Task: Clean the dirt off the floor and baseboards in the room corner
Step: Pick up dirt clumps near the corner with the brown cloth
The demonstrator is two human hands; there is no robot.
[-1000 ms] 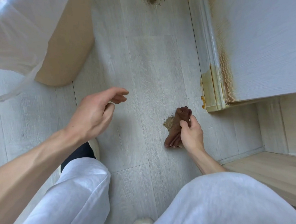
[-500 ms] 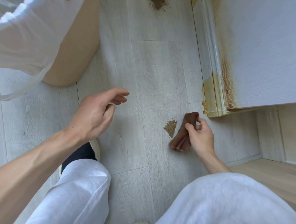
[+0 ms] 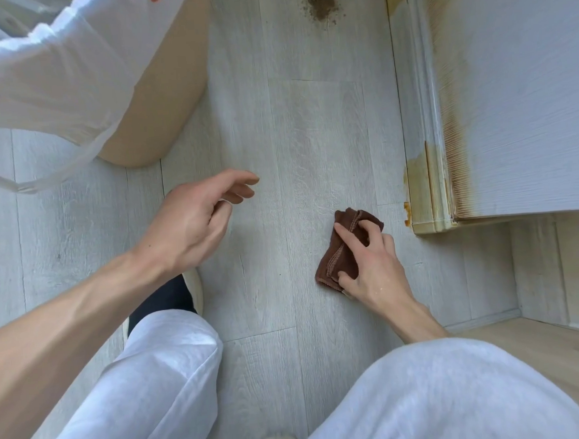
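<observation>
Pale grey plank floor, room corner at right. Baseboard along white wall, stained yellow-brown, worst at its near end. Brown dirt pile on floor at top, near baseboard. Right hand pressing folded brown cloth flat on floor, fingers spread over it, thumb at lower edge; cloth near baseboard end, not touching. Left hand hovering above floor, empty, fingers loosely curled and apart. White trouser knees at bottom, shoe tips visible.
</observation>
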